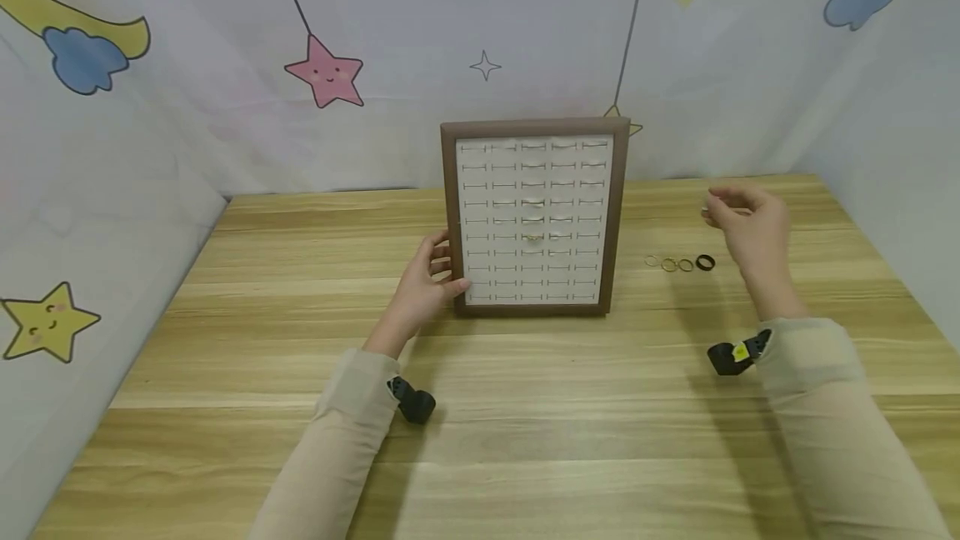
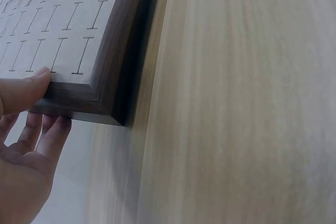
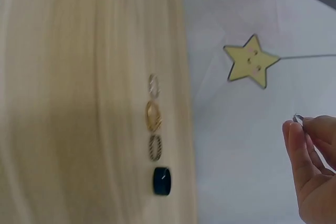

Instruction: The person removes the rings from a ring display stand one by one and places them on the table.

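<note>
head view: left fingers (image 2: pixel 55 139) around brown frame (image 1: pixel 534 128), right fingers (image 3: pixel 297 148) around silver ring (image 3: pixel 297 118); yellow label (image 1: pixel 741 352) unreadable

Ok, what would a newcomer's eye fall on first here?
Probably the brown-framed board, central in the head view, its left edge held by the left grip. Then four rings in a row on the table to its right. Above these, the right grip pinches a small silvery ring.
</note>
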